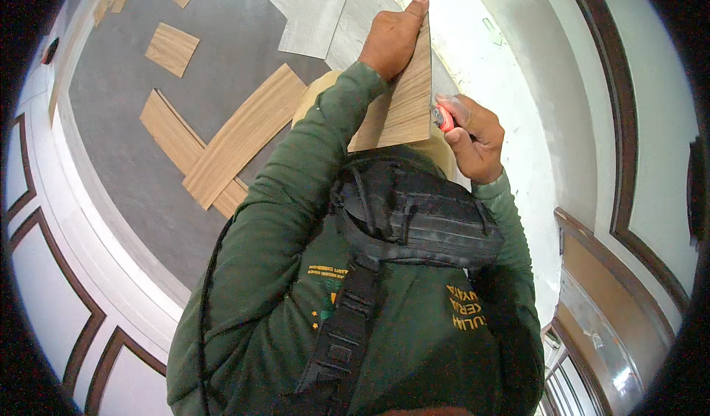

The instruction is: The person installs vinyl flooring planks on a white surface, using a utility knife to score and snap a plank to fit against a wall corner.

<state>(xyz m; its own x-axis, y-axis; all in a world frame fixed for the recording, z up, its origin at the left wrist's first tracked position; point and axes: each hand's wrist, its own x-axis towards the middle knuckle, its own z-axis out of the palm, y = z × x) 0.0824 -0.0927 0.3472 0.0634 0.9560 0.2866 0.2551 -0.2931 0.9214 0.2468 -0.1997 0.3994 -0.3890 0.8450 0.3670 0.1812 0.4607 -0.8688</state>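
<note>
My left hand [396, 37] is closed round the upper part of a wood-look floor plank [399, 109], its thumb along the top of the long edge. The plank stands tilted in front of my body, its lower end just above the black bag on my chest. At the plank's right edge, my right hand [479, 136] grips a red utility knife [444, 119]. The knife's front end is next to that edge; I cannot make out the blade, or whether it touches the plank.
Wood-look planks [237, 139] lie crossed on the dark grey floor [133, 187] to the left, with a short cut piece [172, 49] farther off. Pale grey planks [318, 20] lie ahead. A wall with dark trim [621, 120] rises on the right.
</note>
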